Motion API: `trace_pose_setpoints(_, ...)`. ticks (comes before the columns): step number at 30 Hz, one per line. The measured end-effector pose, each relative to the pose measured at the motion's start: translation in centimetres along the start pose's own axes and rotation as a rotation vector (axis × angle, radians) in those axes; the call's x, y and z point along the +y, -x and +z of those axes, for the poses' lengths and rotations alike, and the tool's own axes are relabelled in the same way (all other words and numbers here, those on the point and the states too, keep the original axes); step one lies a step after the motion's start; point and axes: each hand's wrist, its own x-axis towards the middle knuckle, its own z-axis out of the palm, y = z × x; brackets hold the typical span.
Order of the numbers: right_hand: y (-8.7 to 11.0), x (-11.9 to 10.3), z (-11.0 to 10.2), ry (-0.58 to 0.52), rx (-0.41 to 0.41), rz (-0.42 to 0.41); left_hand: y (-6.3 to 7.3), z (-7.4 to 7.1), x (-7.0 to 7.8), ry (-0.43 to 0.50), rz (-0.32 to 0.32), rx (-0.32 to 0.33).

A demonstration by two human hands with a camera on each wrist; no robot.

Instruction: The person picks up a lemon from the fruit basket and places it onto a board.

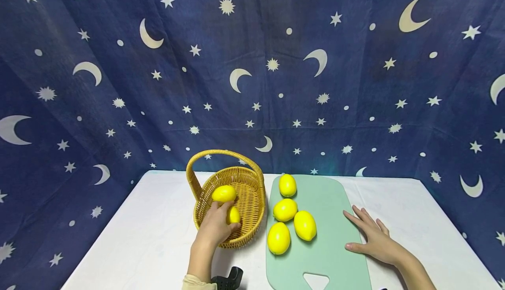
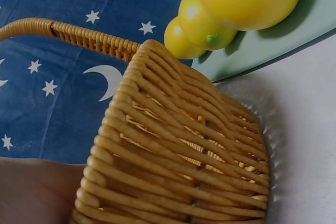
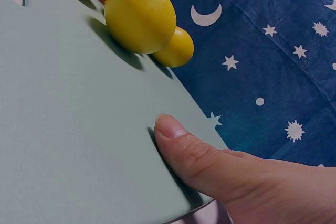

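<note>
My left hand [image 1: 215,226] reaches into a wicker basket [image 1: 252,204] with a tall arched handle. Its thumb and fingers curl round a lemon [image 1: 233,215], partly hidden by the hand. Another lemon [image 1: 224,193] lies in the basket just beyond the fingertips. In the left wrist view the basket's woven side [image 2: 178,145] hides the fingers. My right hand [image 1: 375,239] lies with fingers spread at the right edge of a pale green cutting board [image 1: 331,263], holding nothing. In the right wrist view its thumb [image 3: 194,156] is over the board.
Several lemons sit on the board's left side, among them a front one [image 1: 278,238] and a back one [image 1: 287,185]. The board has a cut-out near its front edge. A white tablecloth [image 1: 130,246] covers the table; a blue star-and-moon curtain [image 1: 252,119] hangs behind.
</note>
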Motion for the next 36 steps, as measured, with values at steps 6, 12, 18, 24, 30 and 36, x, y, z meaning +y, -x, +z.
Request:
trace_pose_setpoints(6, -0.01, -0.15, -0.08, -0.001, -0.007, 0.008, 0.03, 0.18, -0.02, 0.016, -0.004, 0.009)
trace_pose_setpoints(12, 0.01, -0.3, -0.12, -0.011, -0.012, 0.01, -0.05, 0.3, -0.07, 0.012, -0.002, 0.005)
trace_pose_setpoints(18, 0.0, -0.3, -0.2, -0.019, -0.016, 0.009, -0.3, 0.34, -0.09, 0.006, 0.004, -0.002)
trace_pose_setpoints(24, -0.03, -0.1, -0.14, -0.015, -0.015, 0.007, -0.28, 0.33, -0.03, 0.01, 0.01, 0.002)
trace_pose_setpoints(30, -0.03, -0.06, -0.12, -0.017, -0.013, 0.007, -0.21, 0.44, -0.02, 0.005, 0.016, -0.006)
trace_pose_setpoints(36, -0.03, -0.12, -0.13, -0.019, -0.013, 0.007, -0.22, 0.63, -0.13, 0.015, 0.012, -0.018)
